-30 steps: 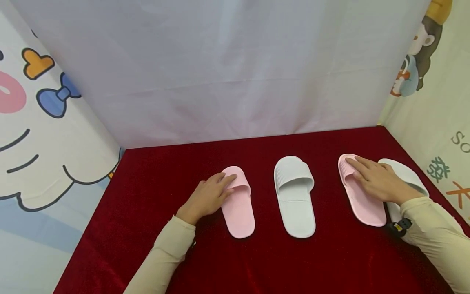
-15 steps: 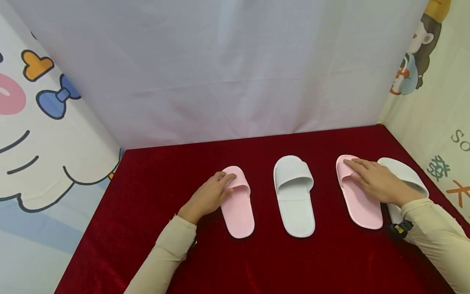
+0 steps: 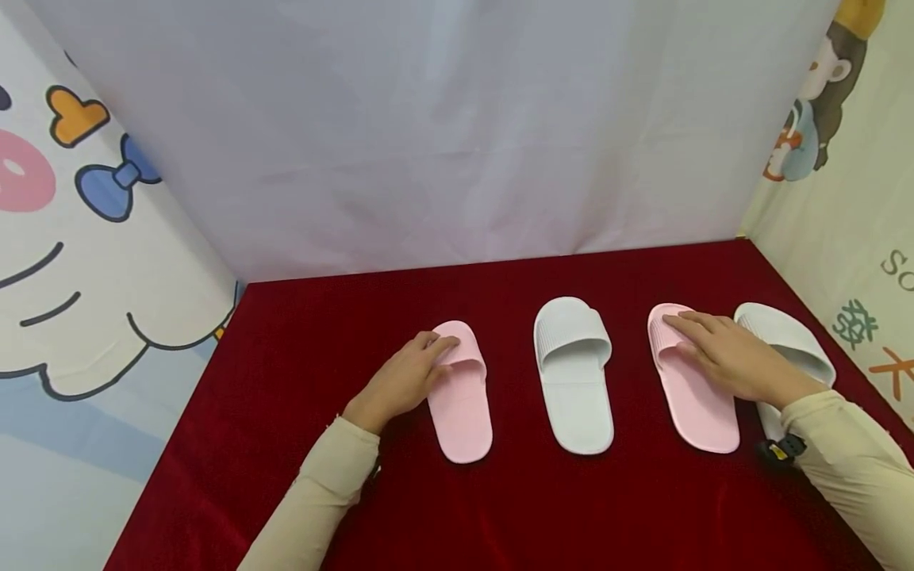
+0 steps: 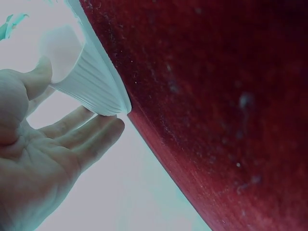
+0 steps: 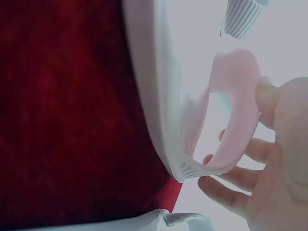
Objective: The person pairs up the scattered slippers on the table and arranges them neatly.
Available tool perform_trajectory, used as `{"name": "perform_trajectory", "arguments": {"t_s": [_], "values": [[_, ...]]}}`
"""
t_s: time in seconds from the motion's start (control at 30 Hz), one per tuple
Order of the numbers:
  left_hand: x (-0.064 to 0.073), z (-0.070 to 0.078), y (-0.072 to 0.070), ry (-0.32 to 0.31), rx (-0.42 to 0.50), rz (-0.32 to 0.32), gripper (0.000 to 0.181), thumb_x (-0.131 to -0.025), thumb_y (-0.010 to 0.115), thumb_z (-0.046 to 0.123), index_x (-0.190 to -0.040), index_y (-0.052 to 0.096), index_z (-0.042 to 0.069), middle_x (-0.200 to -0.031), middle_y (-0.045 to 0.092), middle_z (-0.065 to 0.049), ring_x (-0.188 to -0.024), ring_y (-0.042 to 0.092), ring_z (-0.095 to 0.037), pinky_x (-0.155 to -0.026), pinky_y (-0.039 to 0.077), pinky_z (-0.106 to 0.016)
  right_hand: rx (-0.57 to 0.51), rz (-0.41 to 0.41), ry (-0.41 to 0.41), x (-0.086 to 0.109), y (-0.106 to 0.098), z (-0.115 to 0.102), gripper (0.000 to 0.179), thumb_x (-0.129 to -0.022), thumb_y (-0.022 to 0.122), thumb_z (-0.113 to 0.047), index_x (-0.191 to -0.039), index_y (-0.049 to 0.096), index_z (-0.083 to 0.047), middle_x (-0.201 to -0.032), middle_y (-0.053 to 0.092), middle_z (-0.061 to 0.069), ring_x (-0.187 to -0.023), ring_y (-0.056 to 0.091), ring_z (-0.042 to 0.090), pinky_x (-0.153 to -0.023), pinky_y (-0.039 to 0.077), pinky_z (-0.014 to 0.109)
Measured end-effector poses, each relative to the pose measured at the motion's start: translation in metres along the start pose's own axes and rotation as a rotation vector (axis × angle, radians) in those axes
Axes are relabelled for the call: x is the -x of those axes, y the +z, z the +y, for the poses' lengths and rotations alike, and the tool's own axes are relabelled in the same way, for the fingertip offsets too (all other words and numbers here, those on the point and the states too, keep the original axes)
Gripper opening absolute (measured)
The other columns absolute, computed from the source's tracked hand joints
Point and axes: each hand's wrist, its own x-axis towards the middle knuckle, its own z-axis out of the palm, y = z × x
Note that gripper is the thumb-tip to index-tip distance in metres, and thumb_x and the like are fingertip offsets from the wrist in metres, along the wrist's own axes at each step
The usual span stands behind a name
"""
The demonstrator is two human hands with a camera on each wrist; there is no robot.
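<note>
The left pink slipper (image 3: 460, 424) and right pink slipper (image 3: 703, 416) are lying on the red cloth (image 3: 607, 515), a white slipper (image 3: 577, 404) sitting between them; the left hand (image 3: 400, 377) and right hand (image 3: 739, 361) are each pinching one across its band; the step is apparently securing both; the next move is probably calling for steady, even handling.

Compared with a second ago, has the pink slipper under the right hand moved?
Yes: in the head view the pink slipper has shifted left, narrowing its gap to the middle white slipper.
</note>
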Motion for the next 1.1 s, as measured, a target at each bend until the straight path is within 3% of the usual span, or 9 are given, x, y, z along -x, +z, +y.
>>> {"name": "perform_trajectory", "arguments": {"t_s": [0.33, 0.57, 1.1], "values": [[0.006, 0.001, -0.004, -0.026, 0.022, 0.006, 0.038, -0.1, 0.059, 0.017, -0.138, 0.055, 0.016, -0.13, 0.055, -0.02, -0.109, 0.064, -0.034, -0.091, 0.055, -0.048, -0.013, -0.027, -0.027, 0.0, -0.004, -0.01, 0.048, -0.1, 0.06, -0.021, -0.144, 0.047, -0.009, -0.139, 0.052, 0.025, -0.119, 0.052, 0.049, -0.096, 0.041, 0.061], [0.01, 0.001, -0.003, -0.018, 0.026, 0.0, 0.038, -0.101, 0.059, 0.017, -0.138, 0.055, 0.015, -0.131, 0.055, -0.02, -0.11, 0.064, -0.034, -0.092, 0.055, -0.048, -0.021, -0.054, -0.023, 0.004, -0.005, -0.016, 0.05, -0.098, 0.061, -0.02, -0.144, 0.047, -0.009, -0.14, 0.051, 0.024, -0.119, 0.051, 0.048, -0.094, 0.041, 0.062], [0.017, 0.001, -0.004, -0.009, 0.023, -0.006, 0.038, -0.1, 0.059, 0.016, -0.138, 0.056, 0.015, -0.13, 0.056, -0.02, -0.112, 0.063, -0.033, -0.094, 0.054, -0.047, -0.033, 0.005, -0.095, 0.014, -0.002, -0.025, 0.051, -0.093, 0.067, -0.015, -0.141, 0.051, -0.01, -0.134, 0.057, 0.023, -0.116, 0.055, 0.046, -0.094, 0.042, 0.058]]}}
